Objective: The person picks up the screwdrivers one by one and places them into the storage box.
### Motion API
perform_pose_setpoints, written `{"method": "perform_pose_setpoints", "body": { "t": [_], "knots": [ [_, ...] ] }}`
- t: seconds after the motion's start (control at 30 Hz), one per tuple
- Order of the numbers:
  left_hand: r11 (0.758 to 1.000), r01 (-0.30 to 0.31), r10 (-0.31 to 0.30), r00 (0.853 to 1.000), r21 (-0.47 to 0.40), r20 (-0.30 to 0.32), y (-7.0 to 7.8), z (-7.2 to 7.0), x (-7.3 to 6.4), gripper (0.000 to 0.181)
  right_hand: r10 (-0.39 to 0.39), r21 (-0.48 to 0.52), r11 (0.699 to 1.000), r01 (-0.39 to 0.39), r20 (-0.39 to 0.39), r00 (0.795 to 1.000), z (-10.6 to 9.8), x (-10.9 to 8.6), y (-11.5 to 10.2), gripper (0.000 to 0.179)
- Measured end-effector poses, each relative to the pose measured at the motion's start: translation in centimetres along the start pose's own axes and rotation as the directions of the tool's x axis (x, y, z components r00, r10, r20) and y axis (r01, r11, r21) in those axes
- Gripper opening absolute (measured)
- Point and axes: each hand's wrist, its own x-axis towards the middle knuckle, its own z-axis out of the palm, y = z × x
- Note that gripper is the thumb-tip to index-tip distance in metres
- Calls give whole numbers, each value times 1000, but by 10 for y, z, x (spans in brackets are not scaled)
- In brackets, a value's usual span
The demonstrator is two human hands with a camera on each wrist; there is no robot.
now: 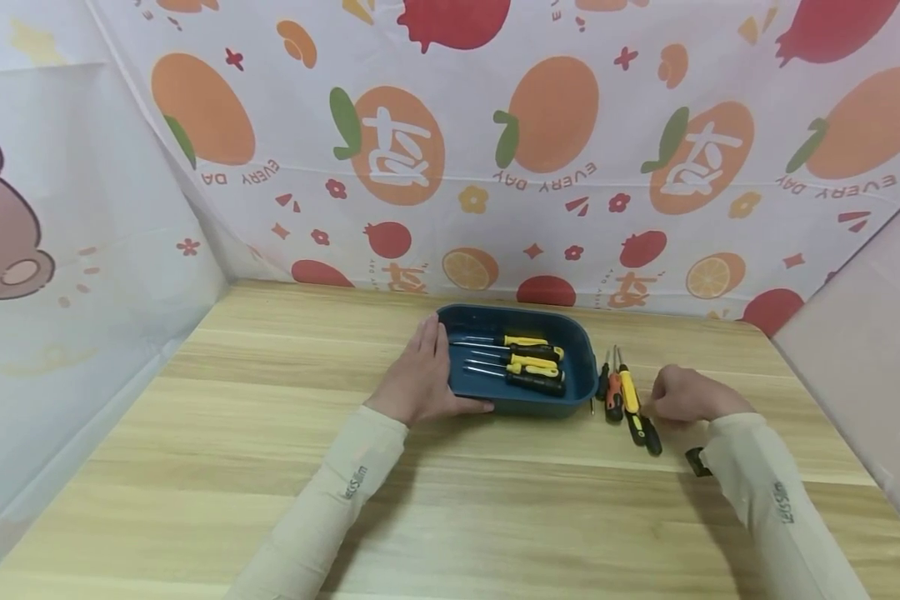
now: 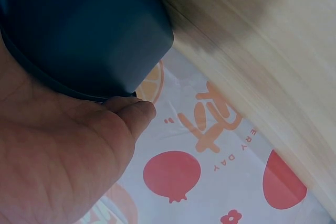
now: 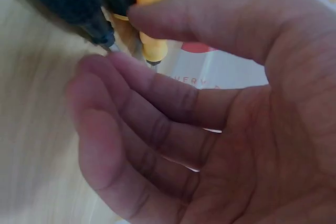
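Observation:
A dark blue plastic bin stands at the back of the table, with several yellow-and-black screwdrivers lying inside, shafts to the left. My left hand holds its front left corner, fingers along the left end and thumb on the front wall. To the right of the bin lies a group of loose screwdrivers: an orange one, a yellow-and-black one and black-handled ones. Beside them my right hand has bent fingers and a thumb held apart. In the right wrist view its index fingertip is right at a black screwdriver's shaft.
A small black object shows partly from under the right sleeve. The wooden table runs up to a fruit-print cloth behind the bin. Pale cloths hang at both sides.

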Motion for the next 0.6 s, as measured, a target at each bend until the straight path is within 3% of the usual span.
{"method": "perform_pose_setpoints", "body": {
  "t": [0.2, 0.6],
  "knots": [
    [1000, -4, 4, 1000, -11, -11, -1, 0, 0, 139, 27, 2, 1000, -27, 4, 1000, 5, -1, 2, 20],
    [1000, -9, 9, 1000, 6, -13, 0, 1, -1, 138, -15, 21, 1000, 15, -27, 1000, 7, 3, 10, 17]
  ]
}}
